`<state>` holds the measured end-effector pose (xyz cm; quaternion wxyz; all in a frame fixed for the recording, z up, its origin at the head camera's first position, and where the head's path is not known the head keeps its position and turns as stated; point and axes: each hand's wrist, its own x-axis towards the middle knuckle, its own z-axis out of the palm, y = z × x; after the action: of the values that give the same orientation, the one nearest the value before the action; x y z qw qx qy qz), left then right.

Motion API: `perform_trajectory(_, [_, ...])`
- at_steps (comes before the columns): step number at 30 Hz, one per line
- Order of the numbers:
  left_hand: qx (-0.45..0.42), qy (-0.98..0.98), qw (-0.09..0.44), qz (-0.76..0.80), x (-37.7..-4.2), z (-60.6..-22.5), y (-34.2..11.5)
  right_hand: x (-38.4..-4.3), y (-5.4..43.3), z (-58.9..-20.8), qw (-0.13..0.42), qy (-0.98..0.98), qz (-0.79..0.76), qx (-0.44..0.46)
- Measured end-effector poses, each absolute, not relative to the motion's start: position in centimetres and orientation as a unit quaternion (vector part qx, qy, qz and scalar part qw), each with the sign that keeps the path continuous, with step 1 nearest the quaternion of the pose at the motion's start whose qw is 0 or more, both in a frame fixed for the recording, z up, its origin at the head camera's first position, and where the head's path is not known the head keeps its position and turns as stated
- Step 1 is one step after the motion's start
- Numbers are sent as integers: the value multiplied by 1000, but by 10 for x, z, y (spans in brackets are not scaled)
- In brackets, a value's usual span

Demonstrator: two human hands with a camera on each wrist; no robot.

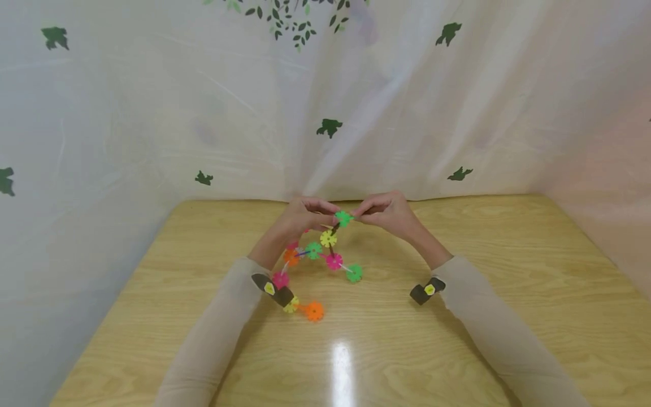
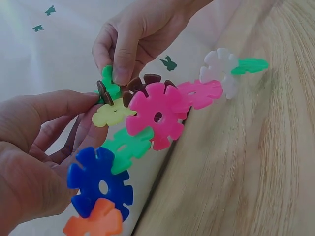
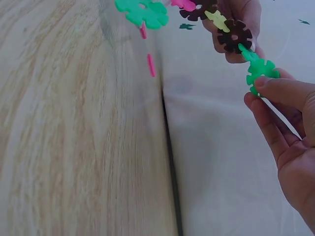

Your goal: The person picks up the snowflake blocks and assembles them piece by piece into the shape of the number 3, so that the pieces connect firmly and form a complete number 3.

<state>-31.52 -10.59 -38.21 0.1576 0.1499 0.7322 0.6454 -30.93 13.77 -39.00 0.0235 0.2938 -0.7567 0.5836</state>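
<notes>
A chain of colourful notched plastic discs, flower-shaped interlocking pieces, hangs between the hands above the table. My left hand [image 1: 304, 217] pinches a green disc [image 1: 343, 219] at the chain's upper end, beside a brown disc [image 3: 235, 37]. From the other side, my right hand [image 1: 387, 216] pinches another green disc [image 3: 261, 73] between thumb and fingers; it meets the first green one edge to edge. Below the brown disc follow a yellow disc [image 1: 328, 238], a second brown one and a pink disc [image 1: 334, 261]. A blue disc [image 2: 101, 182] shows close to the left palm.
One branch of the chain ends in a green disc [image 1: 354, 273]; another runs under the left wrist to an orange disc [image 1: 314, 311]. The wooden table [image 1: 488, 339] meets a pale curtain [image 1: 244, 124] with green leaf prints behind the hands.
</notes>
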Motion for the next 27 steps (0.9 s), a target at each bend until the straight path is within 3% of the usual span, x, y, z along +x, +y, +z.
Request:
perform_trajectory(18, [184, 748, 164, 616, -325, -378, -137, -309, 125, -388, 30, -778, 561, 283])
perform_trajectory(22, [179, 743, 166, 623, -328, -374, -153, -312, 124, -389, -15, -787, 553, 272])
perform_trajectory(27, [170, 746, 170, 621, -333, -369, -169, -328, 112, -395, -129, -805, 520, 254])
